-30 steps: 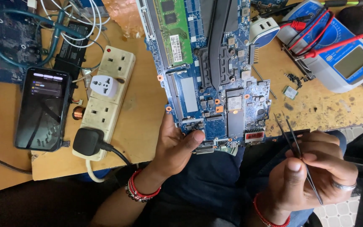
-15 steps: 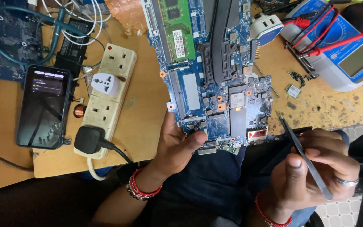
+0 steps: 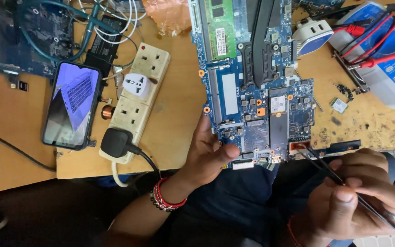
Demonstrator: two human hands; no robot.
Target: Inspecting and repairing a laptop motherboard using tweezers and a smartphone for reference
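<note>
A blue laptop motherboard [image 3: 252, 82] lies on the wooden bench, its near edge over the bench's front. My left hand [image 3: 209, 153] grips that near left corner, thumb on top of the board. My right hand [image 3: 362, 194] holds black tweezers [image 3: 339, 178] like a pen. Their tips touch the board's lower right corner by a small red-brown connector [image 3: 298, 147]. A green memory stick [image 3: 220, 27] sits in the board's upper part, next to a black heat pipe [image 3: 264, 41].
A cream power strip [image 3: 136, 103] with a white adapter and a black plug lies left of the board. A phone [image 3: 72, 105] with a lit screen is further left. A blue multimeter [image 3: 389, 64] with red leads stands at the right. Small screws [image 3: 344, 89] and a chip lie nearby.
The tweezers have swung down and left, their tips now on the board's lower right corner. The phone screen has lit up. My left hand keeps its grip.
</note>
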